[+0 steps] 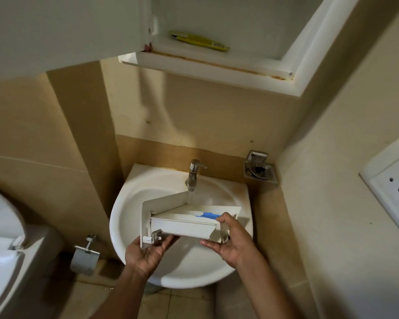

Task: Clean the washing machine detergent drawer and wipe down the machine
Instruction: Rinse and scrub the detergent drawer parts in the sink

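Drawer (pixel 184 224) angled under running tap (pixel 195 173), lower centre, for rinsing; cradled on flat left hand (pixel 148 252), gripped by right hand (pixel 233 240).

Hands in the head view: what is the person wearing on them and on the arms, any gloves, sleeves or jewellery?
Nothing shows. The left hand and right hand are bare: no gloves, rings or bracelets visible. The left forearm and right forearm are uncovered to the frame edge, with no sleeve or watch in sight. The right hand's fingers look glossy, perhaps wet.
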The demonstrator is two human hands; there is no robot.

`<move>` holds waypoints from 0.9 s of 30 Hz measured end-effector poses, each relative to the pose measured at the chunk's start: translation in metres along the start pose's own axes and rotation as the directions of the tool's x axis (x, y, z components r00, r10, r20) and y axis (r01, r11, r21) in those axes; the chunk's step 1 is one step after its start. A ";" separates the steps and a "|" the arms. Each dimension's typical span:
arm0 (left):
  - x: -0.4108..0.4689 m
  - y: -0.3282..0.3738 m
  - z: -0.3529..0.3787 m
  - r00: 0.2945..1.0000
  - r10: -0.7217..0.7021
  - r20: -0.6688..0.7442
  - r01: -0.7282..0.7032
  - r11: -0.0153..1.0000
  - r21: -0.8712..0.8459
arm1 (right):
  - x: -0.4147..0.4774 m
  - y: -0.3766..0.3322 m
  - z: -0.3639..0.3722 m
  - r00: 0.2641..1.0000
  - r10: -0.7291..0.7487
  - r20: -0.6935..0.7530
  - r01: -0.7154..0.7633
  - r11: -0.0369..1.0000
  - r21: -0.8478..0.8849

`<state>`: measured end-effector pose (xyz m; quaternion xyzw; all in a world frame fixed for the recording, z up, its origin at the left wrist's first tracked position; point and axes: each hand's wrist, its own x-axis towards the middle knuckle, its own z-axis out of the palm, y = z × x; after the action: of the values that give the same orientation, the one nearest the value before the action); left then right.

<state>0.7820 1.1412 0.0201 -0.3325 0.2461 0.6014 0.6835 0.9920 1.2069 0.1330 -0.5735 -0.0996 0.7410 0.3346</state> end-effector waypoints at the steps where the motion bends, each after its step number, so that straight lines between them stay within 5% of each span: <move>1: 0.001 -0.002 -0.001 0.999 0.030 -0.018 -0.030 0.999 -0.011 | -0.001 0.003 0.005 1.000 -0.010 -0.016 0.010 1.000 -0.002; 5: 0.007 -0.014 0.005 0.989 0.147 -0.024 -0.139 0.968 0.210 | -0.003 0.010 0.008 0.996 -0.020 -0.087 0.025 0.998 0.057; 7: 0.012 -0.014 0.006 0.957 0.282 -0.067 -0.211 0.835 0.509 | -0.004 0.011 0.006 0.994 -0.024 -0.109 0.034 0.995 0.090; 12: 0.020 -0.015 0.006 0.817 0.574 -0.063 -0.274 0.481 0.832 | -0.004 0.003 0.005 0.974 -0.165 -0.155 0.172 0.985 0.031; 15: 0.022 -0.022 0.017 0.839 0.544 0.014 -0.263 0.382 0.886 | -0.005 0.000 0.006 0.956 -0.249 -0.154 0.243 0.968 -0.062; 21: 0.042 -0.011 0.027 0.864 0.503 -0.015 -0.186 0.348 0.919 | 0.001 -0.014 0.016 0.923 -0.378 -0.067 0.334 0.876 -0.349; 27: 0.056 0.020 0.039 0.886 0.462 -0.033 -0.132 0.321 0.938 | 0.004 -0.021 0.032 0.841 -0.541 0.002 0.376 0.581 -0.722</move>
<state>0.7687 1.2086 0.0016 0.0676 0.6927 0.4222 0.5808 0.9696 1.2328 0.1512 -0.6877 -0.4793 0.4663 0.2826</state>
